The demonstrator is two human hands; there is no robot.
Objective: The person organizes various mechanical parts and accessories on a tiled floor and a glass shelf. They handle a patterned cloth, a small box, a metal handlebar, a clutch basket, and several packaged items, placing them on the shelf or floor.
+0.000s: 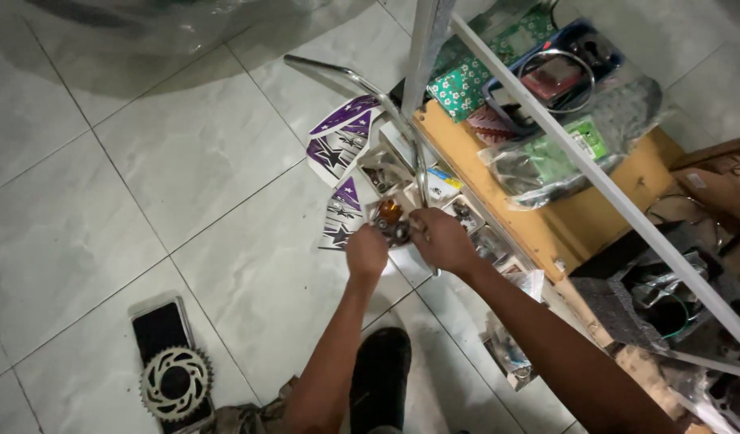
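Both hands worked a small dark fitting low on a bent chrome tube, over the tiled floor.

At far left a toothed sprocket lay on a dark phone, well apart from the work. The left hand was closed narrowly around a small dark fitting; the right hand pinched the same spot where the chrome tube came down. Purple star decals and small parts packets crowded just beside. Judged best practice: steady the tube with one hand, turn with the other, keep loose pieces over the packets. Wooden shelf stood right.
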